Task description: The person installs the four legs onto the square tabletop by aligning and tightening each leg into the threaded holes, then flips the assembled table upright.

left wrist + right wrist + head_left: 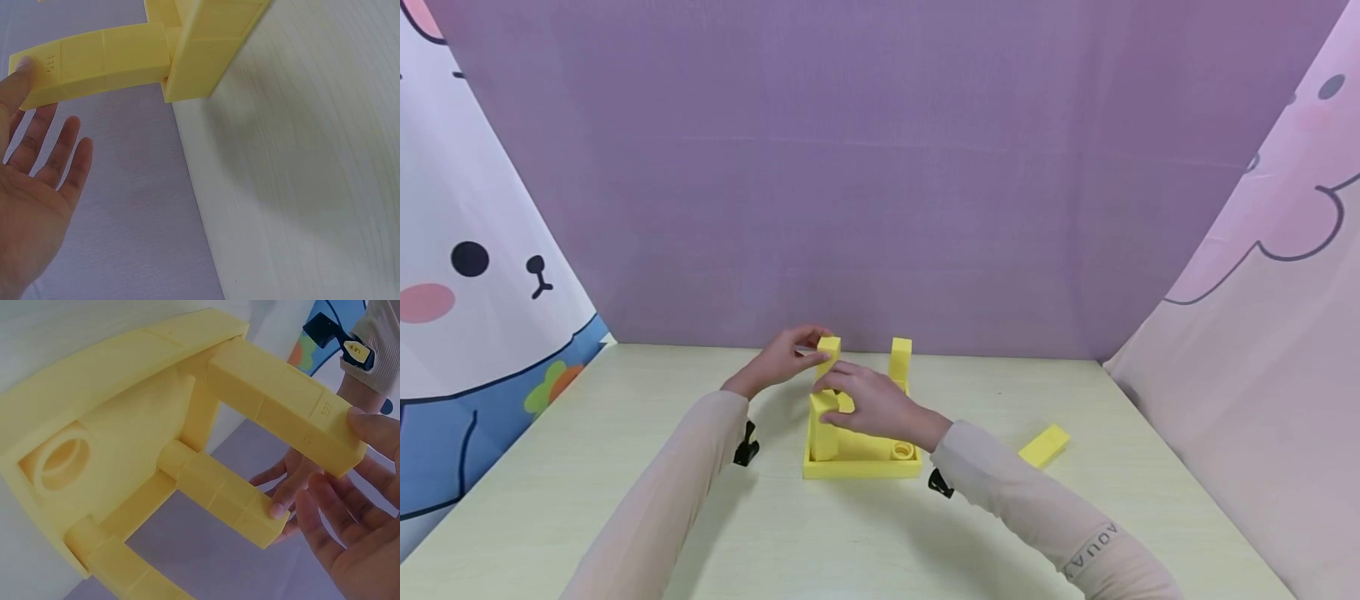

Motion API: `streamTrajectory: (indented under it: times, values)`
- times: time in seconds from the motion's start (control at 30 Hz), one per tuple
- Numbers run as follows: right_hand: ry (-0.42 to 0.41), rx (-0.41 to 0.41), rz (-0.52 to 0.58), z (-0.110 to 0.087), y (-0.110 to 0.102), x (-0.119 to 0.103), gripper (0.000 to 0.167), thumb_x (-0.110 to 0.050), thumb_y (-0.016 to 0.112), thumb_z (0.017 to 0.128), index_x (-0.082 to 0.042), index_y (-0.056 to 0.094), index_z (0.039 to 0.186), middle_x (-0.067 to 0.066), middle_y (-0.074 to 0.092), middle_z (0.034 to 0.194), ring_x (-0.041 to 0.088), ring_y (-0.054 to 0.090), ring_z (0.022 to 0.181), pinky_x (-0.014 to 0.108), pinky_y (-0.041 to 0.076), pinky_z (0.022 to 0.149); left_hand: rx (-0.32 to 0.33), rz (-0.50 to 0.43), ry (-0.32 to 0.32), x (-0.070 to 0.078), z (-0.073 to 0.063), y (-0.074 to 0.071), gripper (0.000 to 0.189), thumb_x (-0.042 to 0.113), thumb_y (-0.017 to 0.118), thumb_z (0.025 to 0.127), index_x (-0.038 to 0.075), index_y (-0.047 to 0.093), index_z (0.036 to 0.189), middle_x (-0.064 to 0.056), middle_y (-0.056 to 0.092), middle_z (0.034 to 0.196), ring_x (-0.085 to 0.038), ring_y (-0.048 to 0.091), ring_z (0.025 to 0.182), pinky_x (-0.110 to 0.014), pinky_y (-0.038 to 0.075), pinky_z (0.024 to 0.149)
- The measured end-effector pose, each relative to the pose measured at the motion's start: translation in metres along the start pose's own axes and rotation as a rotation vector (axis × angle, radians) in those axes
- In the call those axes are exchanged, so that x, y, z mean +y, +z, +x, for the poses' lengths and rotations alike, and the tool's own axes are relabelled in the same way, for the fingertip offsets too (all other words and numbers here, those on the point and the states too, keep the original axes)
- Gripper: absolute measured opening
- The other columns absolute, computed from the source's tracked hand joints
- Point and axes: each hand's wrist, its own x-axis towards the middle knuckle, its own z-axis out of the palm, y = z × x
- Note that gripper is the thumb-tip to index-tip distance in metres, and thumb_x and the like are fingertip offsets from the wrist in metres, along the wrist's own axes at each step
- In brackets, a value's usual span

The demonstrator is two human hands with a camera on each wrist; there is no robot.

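A shallow yellow tray-shaped base (861, 469) sits on the table, with square yellow legs standing upright at three corners. My left hand (782, 358) pinches the top of the back-left leg (829, 348), marked 115 in the left wrist view, between thumb and fingers. At the front-left leg (824, 442), marked 127 in the right wrist view, my right hand (880, 404) holds the upper end with thumb and fingertips. The back-right leg (900, 360) stands untouched. A round socket (65, 459) shows in the front-right corner of the base.
Another yellow leg (1045, 446) lies on the pale wooden table to the right, partly behind the right sleeve. A purple cloth wall (865, 183) rises behind the table. Printed cloths hang at both sides.
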Motion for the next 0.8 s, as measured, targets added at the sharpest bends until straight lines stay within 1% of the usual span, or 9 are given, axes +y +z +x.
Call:
streamTrajectory:
  times: [0.1, 0.2, 0.3, 0.43, 0.5, 0.6, 0.7, 0.8]
  values:
    - [-0.020, -0.016, 0.006, 0.001, -0.001, 0.002, 0.034, -0.028, 0.066, 0.084, -0.016, 0.059, 0.115, -0.003, 0.057, 0.118, 0.011, 0.054, 0.109, 0.027, 0.047, 0.089, -0.001, 0.002, 0.010, 0.000, 0.000, 0.000, 0.037, 0.021, 0.060, 0.089, 0.007, 0.053, 0.122, -0.013, 0.061, 0.112, -0.028, 0.057, 0.104, -0.042, 0.051, 0.085]
    - [-0.063, -0.035, 0.027, 0.002, -0.003, 0.005, 0.035, -0.024, 0.066, 0.085, -0.014, 0.058, 0.117, -0.002, 0.056, 0.119, 0.012, 0.052, 0.112, 0.026, 0.045, 0.092, 0.000, 0.002, 0.014, 0.003, -0.001, 0.000, 0.037, 0.020, 0.059, 0.089, 0.005, 0.052, 0.122, -0.015, 0.060, 0.113, -0.030, 0.057, 0.105, -0.045, 0.050, 0.086]
    - [-0.111, -0.049, 0.057, 0.004, -0.004, 0.007, 0.035, -0.020, 0.066, 0.085, -0.011, 0.058, 0.117, -0.001, 0.057, 0.119, 0.013, 0.051, 0.114, 0.024, 0.043, 0.094, -0.004, -0.003, 0.015, 0.013, -0.005, 0.000, 0.037, 0.015, 0.058, 0.090, 0.001, 0.051, 0.123, -0.019, 0.059, 0.115, -0.034, 0.055, 0.106, -0.048, 0.049, 0.086]
    - [-0.139, -0.064, 0.102, 0.005, -0.006, 0.009, 0.033, -0.016, 0.065, 0.085, -0.009, 0.058, 0.116, 0.000, 0.058, 0.118, 0.013, 0.052, 0.111, 0.024, 0.048, 0.087, -0.019, -0.012, 0.009, 0.029, -0.011, -0.003, 0.037, 0.011, 0.057, 0.090, -0.003, 0.050, 0.123, -0.022, 0.058, 0.115, -0.037, 0.055, 0.106, -0.048, 0.049, 0.087]
    - [-0.136, -0.069, 0.118, 0.005, -0.006, 0.009, 0.032, -0.015, 0.065, 0.085, -0.010, 0.058, 0.116, 0.000, 0.058, 0.117, 0.013, 0.053, 0.110, 0.025, 0.050, 0.082, -0.021, -0.011, 0.008, 0.032, -0.013, -0.004, 0.037, 0.010, 0.058, 0.090, -0.003, 0.050, 0.123, -0.022, 0.058, 0.114, -0.036, 0.055, 0.106, -0.047, 0.049, 0.086]
    - [-0.123, -0.062, 0.117, 0.004, -0.004, 0.008, 0.032, -0.016, 0.064, 0.086, -0.011, 0.058, 0.116, 0.000, 0.059, 0.117, 0.012, 0.054, 0.108, 0.021, 0.050, 0.079, -0.011, -0.009, 0.016, 0.029, -0.012, -0.003, 0.037, 0.010, 0.058, 0.089, -0.003, 0.050, 0.123, -0.022, 0.059, 0.114, -0.037, 0.055, 0.106, -0.047, 0.049, 0.086]
    - [-0.100, -0.039, 0.101, 0.003, -0.002, 0.007, 0.033, -0.019, 0.065, 0.085, -0.012, 0.059, 0.117, 0.000, 0.059, 0.117, 0.011, 0.055, 0.105, 0.017, 0.049, 0.076, 0.003, -0.005, 0.019, 0.017, -0.007, -0.001, 0.037, 0.013, 0.059, 0.089, -0.001, 0.051, 0.123, -0.020, 0.059, 0.114, -0.035, 0.056, 0.105, -0.047, 0.049, 0.086]
    - [-0.078, -0.007, 0.089, 0.002, 0.000, 0.004, 0.032, -0.021, 0.065, 0.085, -0.012, 0.059, 0.115, 0.001, 0.059, 0.115, 0.011, 0.056, 0.101, 0.018, 0.050, 0.074, 0.008, 0.008, 0.023, 0.005, -0.003, 0.001, 0.037, 0.018, 0.060, 0.089, 0.003, 0.052, 0.122, -0.016, 0.060, 0.113, -0.031, 0.057, 0.104, -0.044, 0.050, 0.085]
